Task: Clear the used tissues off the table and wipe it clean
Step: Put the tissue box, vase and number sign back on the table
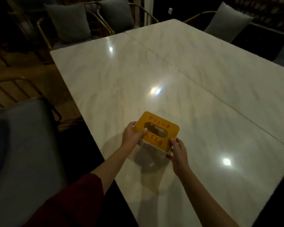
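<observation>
A tissue box (159,128) with a yellow lid, red writing and an oval slot sits between my hands, near the front left of the white marble table (179,76). My left hand (132,135) grips its left end, thumb lying on the lid. My right hand (178,151) holds the near right corner, fingers curled against the white side. The box casts a shadow just below itself, so it looks slightly lifted. No loose tissues show on the table.
A seam (175,68) runs diagonally across the tabletop. Chairs with grey cushions (69,22) stand along the far side, another cushion (226,22) at the far right. A grey padded seat (23,153) is close at my left, beside the table's left edge.
</observation>
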